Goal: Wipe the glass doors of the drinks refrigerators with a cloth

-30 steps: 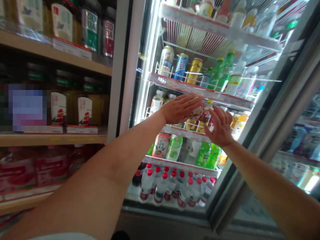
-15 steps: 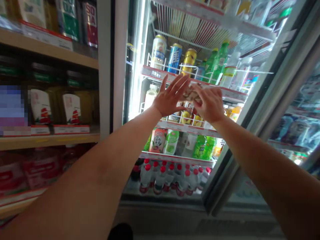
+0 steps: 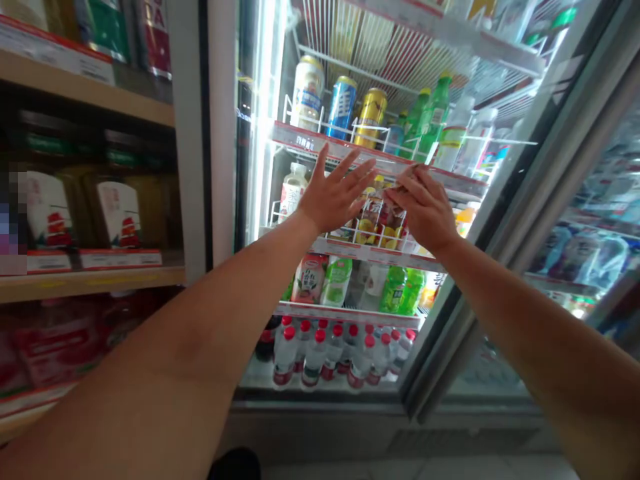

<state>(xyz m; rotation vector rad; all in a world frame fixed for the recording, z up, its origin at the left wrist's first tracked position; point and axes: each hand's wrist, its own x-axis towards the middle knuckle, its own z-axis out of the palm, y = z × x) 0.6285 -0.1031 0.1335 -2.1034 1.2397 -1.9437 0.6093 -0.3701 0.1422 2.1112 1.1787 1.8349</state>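
My left hand reaches forward with fingers spread, holding nothing, before the middle shelves of a lit drinks fridge. To its right, my right hand has its fingers bent over a thin, mottled brown cloth-like thing, mostly hidden beneath them. Behind and between the hands stand bottles with yellow fruit on their labels in a white wire rack. A pale bottle is left of my left hand. Above the hands are a white can, a blue can and a gold can.
Green bottles share the can shelf. Below are cartons and several red-capped bottles. A metal door frame borders the fridge at right. Wooden shelves with large bottles stand at left.
The view has shifted slightly, moving the shelves left in the picture. My right hand has turned and its fingers now cover most of the mottled cloth-like thing. My left hand stays spread.
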